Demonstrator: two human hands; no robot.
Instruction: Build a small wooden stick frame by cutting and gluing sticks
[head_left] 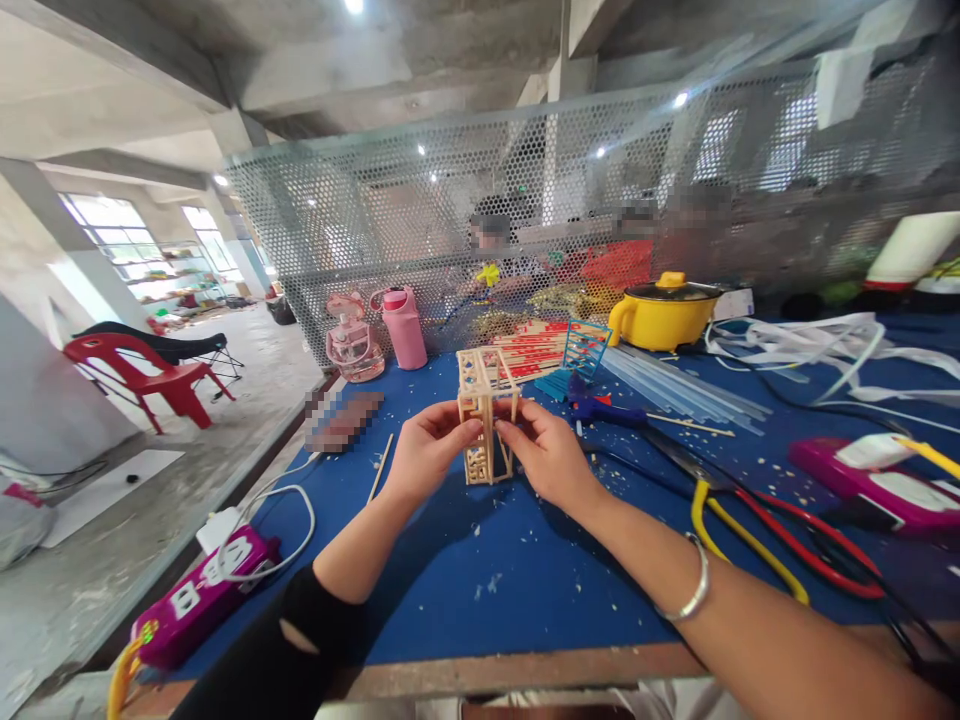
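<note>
A small open frame of pale wooden sticks (487, 372) stands upright over the middle of the blue table. My left hand (429, 445) pinches its left side, thumb on the near face. On the right side, my right hand (551, 450) grips it the same way, thumb and fingers closed on the sticks. Whether its base rests on the table I cannot tell. Just behind it lie a small blue stick frame (587, 350) and a blue glue gun (611, 411). A loose stick (381, 467) is left of my left hand.
Scissors with red and yellow handles (750, 510) lie to the right, near clear glue sticks (682, 385). Red-tipped sticks (532, 345) are at the back. Also around are a yellow pot (667, 312), pink bottle (405, 328), power strips (206, 595) and a perforated screen (360, 210).
</note>
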